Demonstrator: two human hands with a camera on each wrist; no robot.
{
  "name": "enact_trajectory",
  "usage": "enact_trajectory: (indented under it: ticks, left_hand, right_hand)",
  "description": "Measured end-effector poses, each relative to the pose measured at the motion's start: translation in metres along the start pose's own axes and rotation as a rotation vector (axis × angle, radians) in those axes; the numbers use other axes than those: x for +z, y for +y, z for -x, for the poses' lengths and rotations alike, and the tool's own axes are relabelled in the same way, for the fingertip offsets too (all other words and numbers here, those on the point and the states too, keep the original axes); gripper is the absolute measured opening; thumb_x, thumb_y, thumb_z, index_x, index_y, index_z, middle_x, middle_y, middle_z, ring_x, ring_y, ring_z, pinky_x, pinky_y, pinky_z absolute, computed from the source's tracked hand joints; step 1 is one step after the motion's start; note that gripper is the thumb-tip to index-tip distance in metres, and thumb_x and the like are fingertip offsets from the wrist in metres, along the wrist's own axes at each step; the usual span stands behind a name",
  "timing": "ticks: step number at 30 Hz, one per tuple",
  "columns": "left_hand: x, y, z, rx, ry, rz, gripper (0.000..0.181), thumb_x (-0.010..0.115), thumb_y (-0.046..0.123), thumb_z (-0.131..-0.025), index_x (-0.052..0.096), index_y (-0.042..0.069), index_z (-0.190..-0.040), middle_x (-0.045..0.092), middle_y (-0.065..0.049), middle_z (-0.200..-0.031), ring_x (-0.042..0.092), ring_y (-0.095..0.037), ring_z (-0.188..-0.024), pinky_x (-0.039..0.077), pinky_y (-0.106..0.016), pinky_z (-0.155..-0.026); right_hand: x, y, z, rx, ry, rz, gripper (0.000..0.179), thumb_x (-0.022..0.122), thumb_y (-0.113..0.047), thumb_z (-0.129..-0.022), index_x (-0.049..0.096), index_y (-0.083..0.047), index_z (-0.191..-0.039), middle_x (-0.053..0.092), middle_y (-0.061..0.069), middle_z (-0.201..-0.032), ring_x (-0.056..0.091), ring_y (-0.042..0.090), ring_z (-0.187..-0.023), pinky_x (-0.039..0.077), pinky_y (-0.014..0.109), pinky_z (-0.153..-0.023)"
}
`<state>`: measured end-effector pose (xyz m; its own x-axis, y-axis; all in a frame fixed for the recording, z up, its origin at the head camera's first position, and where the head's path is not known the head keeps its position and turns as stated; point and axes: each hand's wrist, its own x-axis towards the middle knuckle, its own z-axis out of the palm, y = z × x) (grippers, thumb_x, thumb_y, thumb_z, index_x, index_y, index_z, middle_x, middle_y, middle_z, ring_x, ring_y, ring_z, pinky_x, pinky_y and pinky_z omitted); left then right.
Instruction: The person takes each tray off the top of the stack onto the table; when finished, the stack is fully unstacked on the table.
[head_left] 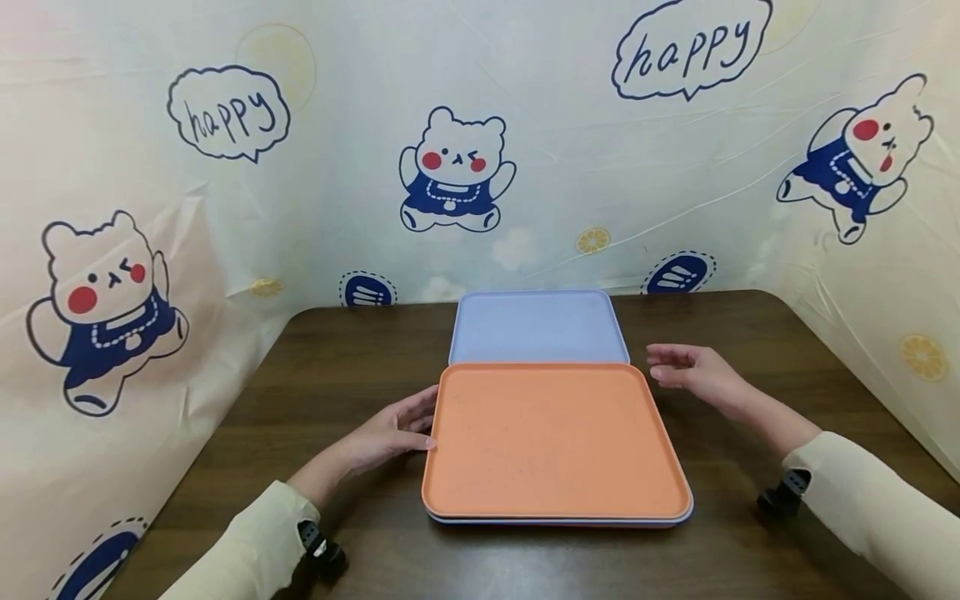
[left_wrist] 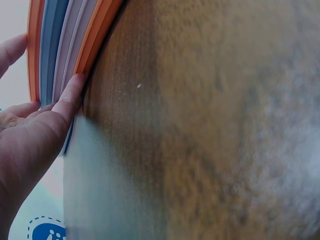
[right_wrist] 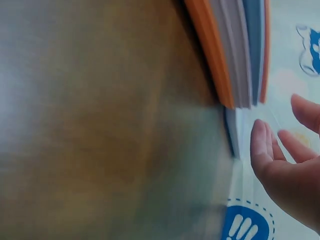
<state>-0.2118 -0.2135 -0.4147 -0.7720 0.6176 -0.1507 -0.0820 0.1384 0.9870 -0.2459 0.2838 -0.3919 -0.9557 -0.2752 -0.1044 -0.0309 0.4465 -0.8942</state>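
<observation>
A stack of rectangular trays lies on the table, with an orange tray [head_left: 558,442] on top. In the left wrist view the stack's edges show a blue tray [left_wrist: 54,50], pale lilac trays [left_wrist: 75,45] and an orange tray [left_wrist: 97,37] at the bottom. My left hand [head_left: 386,433] touches the left side of the stack, thumb at the top rim and a finger against the lowest edge. Off the far right corner, my right hand [head_left: 697,372] is apart from the stack, fingers loosely bent with nothing between them. Behind the stack lies a periwinkle-blue tray [head_left: 536,325], its near part hidden.
The dark wooden table [head_left: 337,342] reaches back to a pale printed curtain [head_left: 337,208] that hangs on three sides. A black wrist camera [head_left: 326,554] sits by the left sleeve and another wrist camera [head_left: 783,493] by the right one.
</observation>
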Motion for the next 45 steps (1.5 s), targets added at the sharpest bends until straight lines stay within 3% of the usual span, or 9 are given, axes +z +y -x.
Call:
enact_trajectory:
  ticks: [7, 12, 22, 33, 45]
  left_hand:
    - [-0.001, -0.002, 0.000, 0.014, -0.011, -0.012, 0.083, 0.067, 0.006, -0.091, 0.015, 0.009, -0.156, 0.016, -0.011, -0.160, 0.025, -0.033, -0.143, 0.034, -0.038, -0.108]
    - [-0.001, -0.003, 0.000, 0.023, -0.016, -0.016, 0.082, 0.066, 0.005, -0.091, 0.015, 0.008, -0.156, 0.014, -0.013, -0.160, 0.023, -0.034, -0.143, 0.033, -0.038, -0.108]
    - [-0.002, -0.003, -0.001, 0.014, -0.010, -0.013, 0.084, 0.067, 0.007, -0.091, 0.015, 0.009, -0.156, 0.015, -0.012, -0.160, 0.025, -0.033, -0.143, 0.034, -0.039, -0.108]
    - [-0.001, -0.001, 0.000, 0.009, -0.007, -0.011, 0.084, 0.068, 0.007, -0.091, 0.015, 0.010, -0.156, 0.016, -0.011, -0.160, 0.025, -0.033, -0.142, 0.035, -0.039, -0.107]
    - [-0.001, -0.001, 0.000, 0.006, 0.000, -0.011, 0.084, 0.069, 0.009, -0.090, 0.016, 0.011, -0.156, 0.016, -0.010, -0.160, 0.026, -0.031, -0.142, 0.035, -0.038, -0.107]
  right_hand:
    - [0.018, 0.002, 0.025, -0.037, 0.082, 0.007, 0.061, 0.064, -0.026, -0.096, 0.041, 0.005, -0.142, 0.049, 0.027, -0.137, 0.057, 0.027, -0.115, 0.050, 0.024, -0.089]
    - [0.030, 0.002, 0.039, -0.058, 0.165, 0.040, 0.057, 0.065, -0.024, -0.095, 0.045, 0.004, -0.140, 0.053, 0.026, -0.133, 0.057, 0.031, -0.114, 0.049, 0.016, -0.083]
    - [0.053, 0.007, 0.059, -0.058, 0.201, 0.069, 0.060, 0.070, -0.026, -0.091, 0.049, 0.005, -0.137, 0.059, 0.023, -0.124, 0.056, 0.036, -0.113, 0.050, 0.016, -0.079]
    - [0.060, 0.010, 0.061, -0.030, 0.200, 0.098, 0.062, 0.073, -0.026, -0.088, 0.049, 0.002, -0.139, 0.059, 0.021, -0.126, 0.056, 0.036, -0.114, 0.050, 0.020, -0.079]
    - [0.068, 0.004, 0.060, -0.119, 0.292, 0.121, 0.049, 0.071, -0.002, -0.085, 0.054, 0.009, -0.130, 0.056, 0.025, -0.126, 0.059, 0.036, -0.106, 0.052, 0.019, -0.079]
